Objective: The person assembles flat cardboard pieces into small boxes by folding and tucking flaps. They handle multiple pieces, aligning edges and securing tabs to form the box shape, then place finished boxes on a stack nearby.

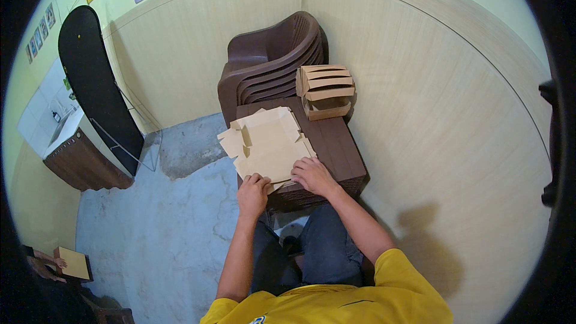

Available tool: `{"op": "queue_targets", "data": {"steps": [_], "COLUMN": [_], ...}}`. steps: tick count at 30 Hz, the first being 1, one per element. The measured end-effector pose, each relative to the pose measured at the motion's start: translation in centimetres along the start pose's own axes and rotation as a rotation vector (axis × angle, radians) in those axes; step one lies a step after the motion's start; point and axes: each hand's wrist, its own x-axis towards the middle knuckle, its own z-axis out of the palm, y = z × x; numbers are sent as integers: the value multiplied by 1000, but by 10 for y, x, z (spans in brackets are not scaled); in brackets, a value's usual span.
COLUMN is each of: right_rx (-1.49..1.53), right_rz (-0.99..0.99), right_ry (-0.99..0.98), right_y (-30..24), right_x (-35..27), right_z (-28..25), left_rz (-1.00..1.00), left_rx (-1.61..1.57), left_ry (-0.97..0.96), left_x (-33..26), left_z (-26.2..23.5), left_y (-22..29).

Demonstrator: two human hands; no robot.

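Flat cardboard blanks [268,144] on stool [336,144] | both hands' grip flat on them | folded boxes [326,91] stacked behind

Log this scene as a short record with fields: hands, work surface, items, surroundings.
left hand: on near edge of the flat cardboard, fingers curled
right hand: pressing on the same cardboard
surface: brown table, against the wall
folded boxes: stacked at the table's far end
chairs: brown plastic, stacked behind the table
other person: a hand at lower left holding a brown sheet
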Motion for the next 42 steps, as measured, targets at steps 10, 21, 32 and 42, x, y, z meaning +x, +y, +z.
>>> {"op": "queue_targets", "data": {"steps": [10, 21, 32, 42], "right_rx": [102, -136, -107, 271], "right_rz": [322, 693, 641, 456], "right_ry": [-46, 110, 84, 187], "right_y": [31, 19, 8, -24], "right_x": [40, 69, 98, -5], "right_z": [22, 12, 51, 40], "left_rz": [-159, -82, 75, -131], "left_rx": [-244, 87, -117, 157], "left_ry": [-116, -127, -122, -542], "left_x": [23, 11, 40, 39], "left_z": [8, 0, 25, 48], "left_y": [-34, -3, 2, 7]}}
